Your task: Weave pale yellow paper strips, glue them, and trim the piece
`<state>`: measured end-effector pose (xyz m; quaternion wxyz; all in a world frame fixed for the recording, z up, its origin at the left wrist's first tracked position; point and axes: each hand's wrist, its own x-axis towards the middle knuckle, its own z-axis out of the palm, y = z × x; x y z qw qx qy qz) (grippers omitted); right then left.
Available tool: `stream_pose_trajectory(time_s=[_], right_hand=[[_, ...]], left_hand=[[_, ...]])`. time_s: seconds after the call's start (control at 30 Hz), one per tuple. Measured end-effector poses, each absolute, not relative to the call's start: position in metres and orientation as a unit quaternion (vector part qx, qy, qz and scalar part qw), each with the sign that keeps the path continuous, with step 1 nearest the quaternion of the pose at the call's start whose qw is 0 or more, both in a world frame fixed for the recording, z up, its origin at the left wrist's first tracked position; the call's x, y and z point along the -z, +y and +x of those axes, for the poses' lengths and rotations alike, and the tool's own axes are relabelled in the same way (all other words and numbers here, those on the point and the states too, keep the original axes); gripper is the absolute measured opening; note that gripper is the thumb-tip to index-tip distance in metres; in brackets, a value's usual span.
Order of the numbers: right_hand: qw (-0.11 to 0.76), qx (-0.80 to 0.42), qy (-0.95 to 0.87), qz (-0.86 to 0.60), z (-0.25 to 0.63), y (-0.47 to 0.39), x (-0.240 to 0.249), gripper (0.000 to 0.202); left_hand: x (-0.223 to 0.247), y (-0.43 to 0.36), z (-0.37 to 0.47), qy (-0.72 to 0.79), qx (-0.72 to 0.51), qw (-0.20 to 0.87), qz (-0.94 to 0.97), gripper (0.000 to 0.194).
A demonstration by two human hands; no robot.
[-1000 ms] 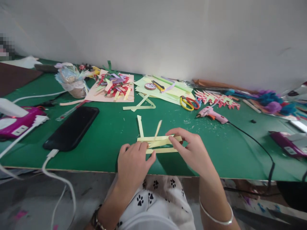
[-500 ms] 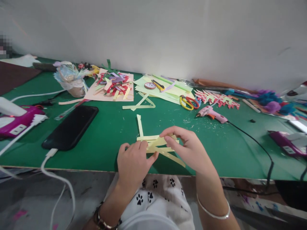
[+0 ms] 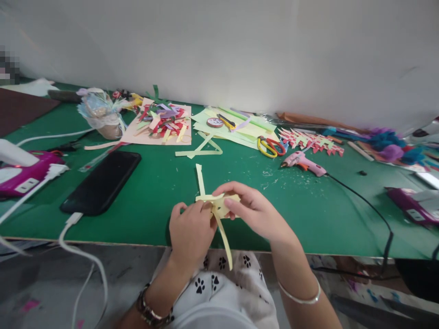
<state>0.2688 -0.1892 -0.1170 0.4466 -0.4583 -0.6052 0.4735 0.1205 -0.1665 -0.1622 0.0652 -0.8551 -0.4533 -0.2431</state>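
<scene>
Pale yellow paper strips (image 3: 223, 235) lie between my two hands near the front edge of the green table. My left hand (image 3: 192, 228) is closed on their left part, fingertips pressed together around the strips. From the right, my right hand (image 3: 252, 208) pinches the strips between thumb and fingers. One strip hangs down past the table edge toward my lap. Another pale strip (image 3: 200, 179) sticks out toward the back, beyond my fingers. How the strips cross or fold under my fingertips is partly hidden.
A black phone (image 3: 103, 183) on a white cable lies to the left. At the right rests a pink glue gun (image 3: 303, 163). Behind are scissors (image 3: 270, 147), green paper sheets (image 3: 240, 137), colourful paper scraps (image 3: 164, 119) and a folded strip (image 3: 206, 148). A purple power strip (image 3: 27, 176) stands at far left.
My right hand has moved left, closer to my left hand. The strips that spread to the right are now gathered, and one strip has swung down over the table edge.
</scene>
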Motion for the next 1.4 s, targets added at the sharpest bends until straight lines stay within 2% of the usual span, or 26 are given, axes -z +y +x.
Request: stream_pose_trajectory(time_s=[0.1, 0.2, 0.33, 0.43, 0.67, 0.87, 1.03, 1.4], right_hand=[[0.465, -0.392, -0.587, -0.534, 0.279, -0.189, 0.124, 0.026], [0.433, -0.268, -0.595, -0.622, 0.293, -0.190, 0.135, 0.032], [0.276, -0.139, -0.672, -0.673, 0.307, -0.191, 0.149, 0.027], [0.185, -0.112, -0.709, -0.672, 0.310, -0.192, 0.151, 0.030], [0.150, -0.131, -0.724, -0.661, 0.314, -0.184, 0.143, 0.020], [0.186, -0.278, -0.719, -0.609, 0.334, -0.177, 0.138, 0.018], [0.188, -0.396, -0.676, -0.593, 0.338, -0.172, 0.136, 0.041], [0.223, -0.431, -0.702, -0.522, 0.323, -0.163, 0.107, 0.019]], left_hand=[[0.163, -0.166, 0.119, -0.461, 0.245, 0.050, -0.851, 0.015], [0.165, -0.165, 0.118, -0.470, 0.247, 0.036, -0.846, 0.017], [0.166, -0.163, 0.118, -0.478, 0.254, 0.027, -0.841, 0.019], [0.167, -0.163, 0.118, -0.476, 0.259, 0.034, -0.840, 0.018], [0.166, -0.163, 0.118, -0.479, 0.250, 0.033, -0.841, 0.018], [0.167, -0.163, 0.118, -0.480, 0.248, 0.020, -0.842, 0.018], [0.168, -0.163, 0.118, -0.478, 0.247, 0.017, -0.843, 0.018], [0.165, -0.164, 0.116, -0.498, 0.244, -0.008, -0.832, 0.015]])
